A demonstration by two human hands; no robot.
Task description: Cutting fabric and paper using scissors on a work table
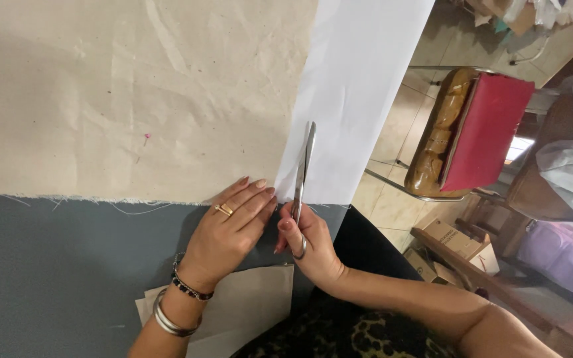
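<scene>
- Gripping scissors (303,174) in right hand (310,246), fingers curled tight through the handle loops, thumb on top; blades nearly closed, lying flat along the seam between cream cloth (127,99) and white sheet (359,86).
- Pressing left hand (230,229) flat, fingers together and stretched out, tips on the cream cloth's frayed lower edge, just beside the blades; holding nothing, only pinning the cloth down.
- Resting under both wrists: beige scrap (247,311), on grey table (54,278).
- Risk, judged: left fingertips sit very near the blade line, so nick possible if blades open or drift left.
- Risk, judged: cut wandering off the straight edge if the cloth creeps under light pressure; wrinkles in the cream cloth could bunch ahead of the blades.
- Risk, judged: white sheet overhangs the table's right edge, so could sag and pull the seam out of line.
- Risk, judged: pink pin (146,137) farther up in the cloth, well left of the cut path, little threat unless the cloth shifts.
- Scissors' long axis: running near to far, handles toward the body, tips pointing away and leaning slightly right, roughly parallel to the cream cloth's right edge.
- Beyond the table, right: chair with red cushion (489,132), boxes (452,242) on the floor, well apart from the work.
</scene>
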